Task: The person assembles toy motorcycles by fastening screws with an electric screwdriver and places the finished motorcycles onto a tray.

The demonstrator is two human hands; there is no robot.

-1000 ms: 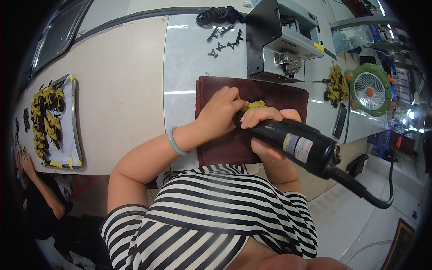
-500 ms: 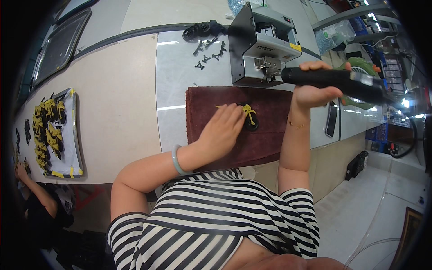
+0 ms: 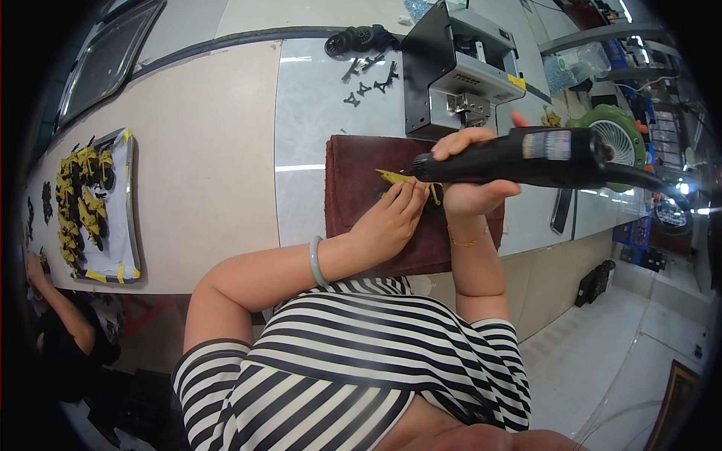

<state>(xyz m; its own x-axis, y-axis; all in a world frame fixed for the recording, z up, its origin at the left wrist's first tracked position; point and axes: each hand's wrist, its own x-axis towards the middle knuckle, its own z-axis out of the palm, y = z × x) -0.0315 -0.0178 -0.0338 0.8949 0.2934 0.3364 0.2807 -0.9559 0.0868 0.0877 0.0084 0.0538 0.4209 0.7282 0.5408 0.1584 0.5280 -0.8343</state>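
Swinging back, the right hand point(image 3: 475, 198) grips the driver point(image 3: 519, 159), likely ready for the yellow toy point(image 3: 395, 178) the left hand point(image 3: 387, 227) holds.

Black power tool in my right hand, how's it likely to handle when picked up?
The black power tool is probably stiff and fairly heavy, given its thick body. The cable at its rear may tug, and its rounded shape could roll.

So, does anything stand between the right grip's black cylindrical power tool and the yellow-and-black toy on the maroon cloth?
Nothing visible stands between the power tool and the toy, but the left grip, lower in the picture, covers part of it.
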